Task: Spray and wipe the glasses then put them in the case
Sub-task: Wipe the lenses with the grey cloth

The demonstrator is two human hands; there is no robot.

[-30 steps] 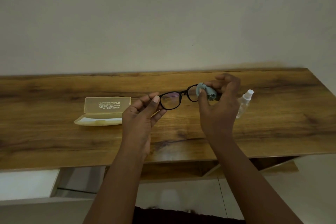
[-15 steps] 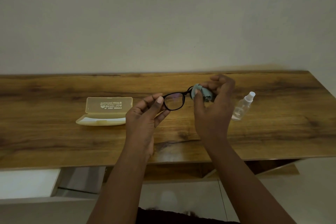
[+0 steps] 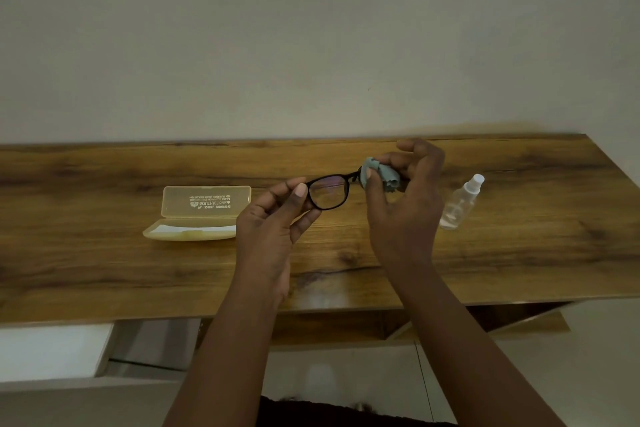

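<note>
Black-framed glasses (image 3: 329, 192) are held above the wooden table (image 3: 519, 253). My left hand (image 3: 273, 218) pinches the left end of the frame between thumb and fingers. My right hand (image 3: 401, 204) pinches a small grey-blue cloth (image 3: 379, 177) around the right lens, which the cloth and fingers hide. The left lens is in plain sight. A translucent yellow case (image 3: 199, 211) lies open on the table to the left, lid tilted back. A clear spray bottle (image 3: 460, 203) with a white cap stands to the right of my right hand.
A plain pale wall rises behind the table. Below the table's front edge are a white panel (image 3: 52, 350) at the left and a wooden shelf frame (image 3: 519, 319) at the right, over a pale floor.
Both hands and the glasses have stayed in nearly the same place. My right thumb has shifted a little on the cloth over the right lens.
</note>
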